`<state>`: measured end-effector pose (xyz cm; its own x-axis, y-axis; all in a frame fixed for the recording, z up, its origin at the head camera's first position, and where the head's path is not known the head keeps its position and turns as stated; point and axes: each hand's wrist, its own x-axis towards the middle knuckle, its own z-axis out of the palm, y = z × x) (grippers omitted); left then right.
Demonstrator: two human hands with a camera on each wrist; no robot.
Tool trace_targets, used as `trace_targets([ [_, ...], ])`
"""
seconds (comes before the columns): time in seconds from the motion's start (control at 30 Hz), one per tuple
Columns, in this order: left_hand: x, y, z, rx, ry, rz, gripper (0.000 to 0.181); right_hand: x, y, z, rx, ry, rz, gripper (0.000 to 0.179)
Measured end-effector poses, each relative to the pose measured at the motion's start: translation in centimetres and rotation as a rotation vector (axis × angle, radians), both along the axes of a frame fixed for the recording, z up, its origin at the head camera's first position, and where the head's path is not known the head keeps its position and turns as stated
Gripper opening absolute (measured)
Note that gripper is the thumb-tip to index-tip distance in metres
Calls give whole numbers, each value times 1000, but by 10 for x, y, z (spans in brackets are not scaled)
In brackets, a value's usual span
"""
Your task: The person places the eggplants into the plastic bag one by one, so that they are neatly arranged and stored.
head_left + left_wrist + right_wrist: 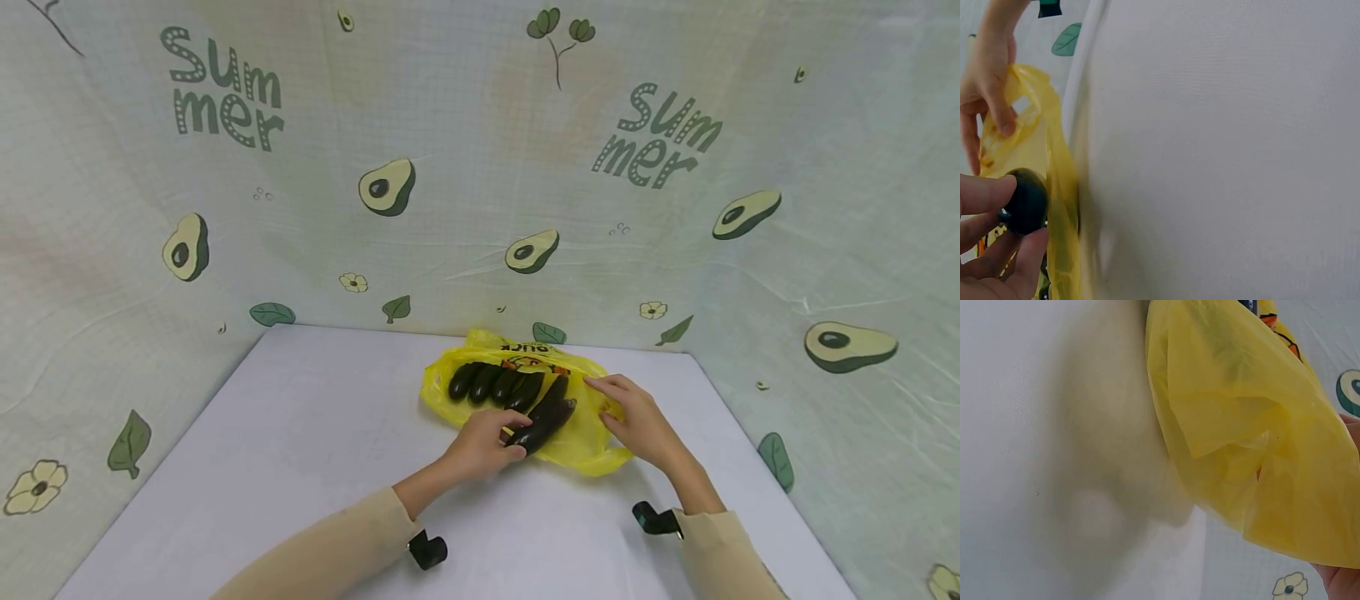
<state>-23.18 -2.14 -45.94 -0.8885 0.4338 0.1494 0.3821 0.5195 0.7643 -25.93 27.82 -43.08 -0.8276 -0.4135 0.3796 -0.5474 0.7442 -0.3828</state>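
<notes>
In the head view a yellow plastic bag (592, 450) lies on the table with its mouth spread toward me. Several dark, glossy eggplants (483, 385) sit side by side inside it. My left hand (483, 446) grips one eggplant (550, 425) near its rounded end at the bag's mouth; the left wrist view shows thumb and fingers around that eggplant (1025, 203). My right hand (641, 421) holds the bag's right edge, raising it off the table. In the right wrist view the yellow plastic (1241, 437) hides most of that hand.
The white table (315, 433) extends around the bag. Behind and at both sides hang cloth walls (465, 250) printed with avocados, leaves and lettering. A small black camera (427, 550) is worn on the left wrist, another black camera (654, 518) on the right.
</notes>
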Motion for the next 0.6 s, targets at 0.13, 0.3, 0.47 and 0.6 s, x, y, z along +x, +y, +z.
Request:
trace_targets([
  [0.13, -2, 6, -5, -21, 36, 20, 41, 0, 1, 0, 0, 6, 6, 63],
  [0.3, -4, 15, -10, -25, 63, 39, 39, 0, 0, 1, -4, 8, 10, 63],
  [0.47, -8, 28, -19, -47, 85, 75, 38, 0, 1, 0, -4, -5, 0, 63],
  [0.6, -8, 39, -23, -63, 110, 119, 37, 0, 1, -1, -6, -12, -2, 63],
])
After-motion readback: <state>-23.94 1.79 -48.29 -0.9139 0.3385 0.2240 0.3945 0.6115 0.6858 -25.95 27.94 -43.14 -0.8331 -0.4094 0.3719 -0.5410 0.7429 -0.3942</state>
